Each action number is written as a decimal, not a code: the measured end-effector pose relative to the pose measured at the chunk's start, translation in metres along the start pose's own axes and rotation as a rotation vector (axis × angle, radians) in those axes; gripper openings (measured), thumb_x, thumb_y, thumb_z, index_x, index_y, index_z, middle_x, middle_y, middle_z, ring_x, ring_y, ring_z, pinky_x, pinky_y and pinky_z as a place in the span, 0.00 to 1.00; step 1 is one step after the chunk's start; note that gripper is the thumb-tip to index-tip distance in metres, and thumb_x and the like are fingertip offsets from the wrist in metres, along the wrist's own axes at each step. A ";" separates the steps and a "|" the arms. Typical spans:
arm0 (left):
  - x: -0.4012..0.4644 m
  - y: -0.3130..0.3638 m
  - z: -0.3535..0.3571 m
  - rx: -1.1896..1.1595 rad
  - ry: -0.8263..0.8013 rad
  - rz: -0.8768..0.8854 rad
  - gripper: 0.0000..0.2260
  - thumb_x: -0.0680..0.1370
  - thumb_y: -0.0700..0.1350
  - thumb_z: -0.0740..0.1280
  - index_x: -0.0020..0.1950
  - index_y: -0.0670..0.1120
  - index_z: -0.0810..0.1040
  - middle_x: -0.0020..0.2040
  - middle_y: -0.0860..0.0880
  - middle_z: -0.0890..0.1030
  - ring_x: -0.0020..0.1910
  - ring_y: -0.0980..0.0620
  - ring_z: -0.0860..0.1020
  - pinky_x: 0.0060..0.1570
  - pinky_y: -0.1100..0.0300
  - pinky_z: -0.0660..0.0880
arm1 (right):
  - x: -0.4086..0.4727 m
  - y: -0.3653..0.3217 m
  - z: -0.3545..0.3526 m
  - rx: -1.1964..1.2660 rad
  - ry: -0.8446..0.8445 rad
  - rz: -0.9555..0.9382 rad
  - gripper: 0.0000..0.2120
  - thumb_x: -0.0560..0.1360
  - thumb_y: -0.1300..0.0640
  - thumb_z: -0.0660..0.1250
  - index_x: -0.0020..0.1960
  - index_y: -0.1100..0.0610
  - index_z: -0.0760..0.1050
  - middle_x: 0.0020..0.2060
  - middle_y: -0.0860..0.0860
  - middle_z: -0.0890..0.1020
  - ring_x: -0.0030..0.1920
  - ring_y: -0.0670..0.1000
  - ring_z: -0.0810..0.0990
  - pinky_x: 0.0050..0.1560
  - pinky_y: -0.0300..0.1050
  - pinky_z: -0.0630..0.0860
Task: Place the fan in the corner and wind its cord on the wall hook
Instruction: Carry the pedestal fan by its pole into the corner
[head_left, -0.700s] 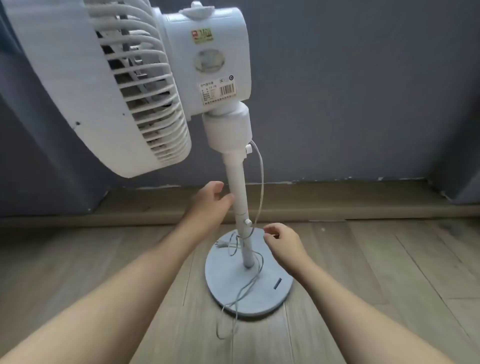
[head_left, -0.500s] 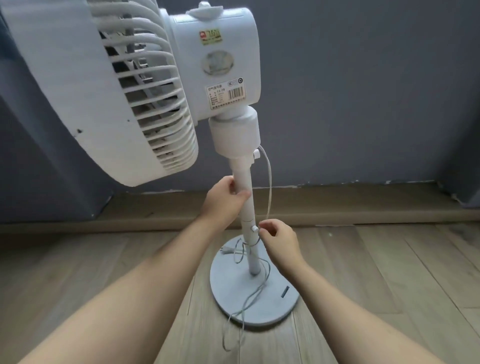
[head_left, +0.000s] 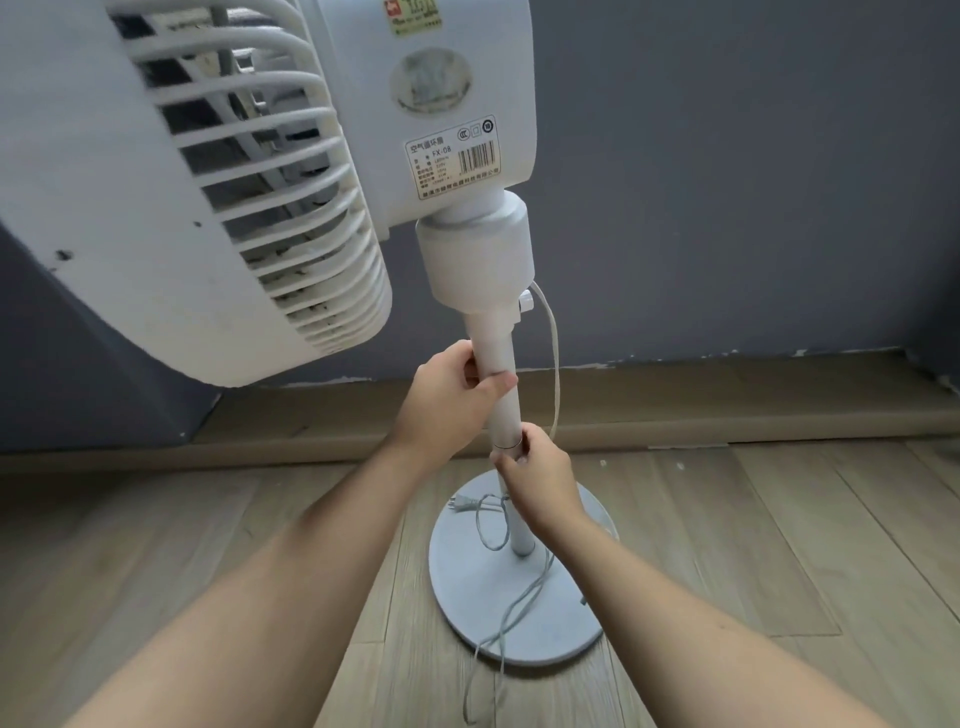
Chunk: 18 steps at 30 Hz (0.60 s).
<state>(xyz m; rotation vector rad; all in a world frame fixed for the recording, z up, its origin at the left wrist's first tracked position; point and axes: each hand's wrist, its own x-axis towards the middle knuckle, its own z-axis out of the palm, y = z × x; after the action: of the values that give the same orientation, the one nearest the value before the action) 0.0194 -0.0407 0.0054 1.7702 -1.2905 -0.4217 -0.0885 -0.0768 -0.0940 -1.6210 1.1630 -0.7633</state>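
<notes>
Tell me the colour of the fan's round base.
Pale blue-grey base, with the light grey cord lying across it; seen in the head view.

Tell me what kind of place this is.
Probably a room in a home. A white pedestal fan stands on wood-look plank flooring, by a grey-blue painted wall with a wooden skirting board. Both hands grip its pole.

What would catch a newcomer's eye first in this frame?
The big white slatted plastic fan head fills the upper left, close to the camera against a grey wall. Below it, both hands grip the white pole: the left hand higher, the right hand lower. A thin grey cord lies loose across the round grey base and trails onto the wooden floor.
</notes>
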 end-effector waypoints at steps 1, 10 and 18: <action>0.000 0.000 0.001 -0.007 -0.001 0.000 0.06 0.75 0.49 0.69 0.47 0.47 0.78 0.42 0.52 0.83 0.44 0.51 0.80 0.45 0.54 0.78 | 0.003 0.002 0.001 -0.036 0.003 -0.012 0.05 0.74 0.56 0.64 0.50 0.51 0.73 0.43 0.47 0.80 0.43 0.49 0.77 0.36 0.41 0.72; -0.002 0.007 0.000 0.008 -0.013 0.000 0.06 0.75 0.48 0.69 0.46 0.46 0.78 0.41 0.50 0.83 0.43 0.50 0.80 0.47 0.49 0.79 | 0.007 0.006 -0.002 -0.292 0.036 -0.090 0.08 0.77 0.51 0.64 0.45 0.55 0.71 0.42 0.50 0.80 0.44 0.55 0.77 0.39 0.48 0.73; -0.015 0.048 -0.010 0.036 0.007 0.050 0.06 0.74 0.47 0.70 0.43 0.45 0.79 0.39 0.48 0.83 0.41 0.49 0.80 0.44 0.51 0.78 | -0.015 -0.019 -0.031 -0.306 0.054 -0.144 0.10 0.75 0.50 0.65 0.45 0.58 0.72 0.39 0.52 0.81 0.42 0.57 0.77 0.37 0.46 0.70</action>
<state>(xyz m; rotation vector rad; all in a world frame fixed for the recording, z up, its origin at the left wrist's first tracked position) -0.0077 -0.0261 0.0465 1.7635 -1.3420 -0.3662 -0.1147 -0.0714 -0.0651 -1.9650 1.2580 -0.7515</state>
